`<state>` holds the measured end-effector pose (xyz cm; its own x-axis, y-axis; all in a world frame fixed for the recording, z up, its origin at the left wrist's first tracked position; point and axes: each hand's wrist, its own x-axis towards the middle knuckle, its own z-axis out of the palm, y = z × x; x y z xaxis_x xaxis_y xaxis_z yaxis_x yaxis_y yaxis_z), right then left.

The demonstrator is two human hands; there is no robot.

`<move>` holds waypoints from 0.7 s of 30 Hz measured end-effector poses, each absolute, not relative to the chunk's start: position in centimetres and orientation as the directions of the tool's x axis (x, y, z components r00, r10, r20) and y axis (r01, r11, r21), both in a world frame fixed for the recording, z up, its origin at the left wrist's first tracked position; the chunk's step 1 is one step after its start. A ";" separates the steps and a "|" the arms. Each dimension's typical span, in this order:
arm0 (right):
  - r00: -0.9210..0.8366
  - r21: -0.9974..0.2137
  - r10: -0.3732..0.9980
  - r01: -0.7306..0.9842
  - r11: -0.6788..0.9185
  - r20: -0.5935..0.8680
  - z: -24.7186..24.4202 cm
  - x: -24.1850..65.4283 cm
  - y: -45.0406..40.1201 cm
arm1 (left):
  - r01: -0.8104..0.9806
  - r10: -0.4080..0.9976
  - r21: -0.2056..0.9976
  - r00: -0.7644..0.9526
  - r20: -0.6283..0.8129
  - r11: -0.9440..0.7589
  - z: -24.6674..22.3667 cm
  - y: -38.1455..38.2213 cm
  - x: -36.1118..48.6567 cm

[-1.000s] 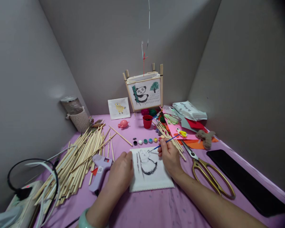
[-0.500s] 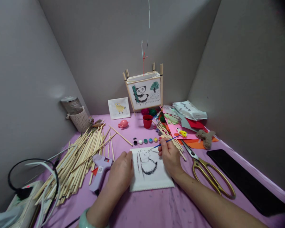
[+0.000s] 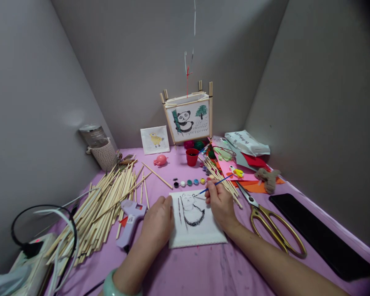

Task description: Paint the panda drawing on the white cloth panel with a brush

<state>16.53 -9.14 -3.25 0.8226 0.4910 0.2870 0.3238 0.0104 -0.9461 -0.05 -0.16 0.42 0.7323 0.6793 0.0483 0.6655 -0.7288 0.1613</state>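
A white canvas panel (image 3: 179, 236) lies flat on the table, bearing a panda outline in black paint with two upright strokes at its left. My left hand (image 3: 158, 218) is closed on the panel's left edge; its fingertips are mostly hidden. Between the fingers of my right hand (image 3: 221, 203) is a thin blue paintbrush (image 3: 217, 183), its tip at the panda's ear on the right. Behind the panel runs a row of small paint pots (image 3: 189, 182), and farther back stands a red cup (image 3: 192, 157) of dark liquid with another brush in it.
Bamboo sticks (image 3: 107, 213) and a lilac glue gun (image 3: 131, 222) lie left. Gold-handled scissors (image 3: 273, 230) and a black slab (image 3: 320, 236) lie right. A panda lantern (image 3: 189, 119) hangs at the back, beside a chick picture (image 3: 155, 140). Cables (image 3: 75, 230) run at front left.
The brush tip has shifted very slightly right along the panda's ear. Both hands keep nearly the same place, and the view has moved a little.
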 end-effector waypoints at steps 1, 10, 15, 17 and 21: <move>0.823 -0.947 0.492 0.321 0.009 0.283 -3.3 16.5 -9.1 | 0.665 0.679 0.161 0.733 0.047 -0.729 0.4 -0.2 -0.1; 0.811 -0.949 0.514 0.314 0.023 0.280 -3.6 16.5 -9.0 | 0.663 0.675 0.158 0.736 0.039 -0.732 0.4 -0.2 -0.1; 0.806 -0.953 0.521 0.300 0.049 0.281 -3.6 16.4 -9.0 | 0.668 0.680 0.148 0.732 0.045 -0.729 0.5 -0.2 0.0; 0.806 -0.953 0.520 0.300 0.053 0.283 -3.6 16.4 -9.0 | 0.671 0.682 0.144 0.730 0.043 -0.728 0.5 -0.2 0.0; 0.800 -0.953 0.531 0.300 0.047 0.278 -3.6 16.3 -9.0 | 0.665 0.677 0.144 0.735 0.049 -0.733 0.4 -0.2 0.0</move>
<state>16.35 -8.96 -3.56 0.8003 0.5312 0.2782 0.2999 0.0472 -0.9528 0.01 -0.17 0.44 0.7347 0.6766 0.0489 0.6651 -0.7327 0.1439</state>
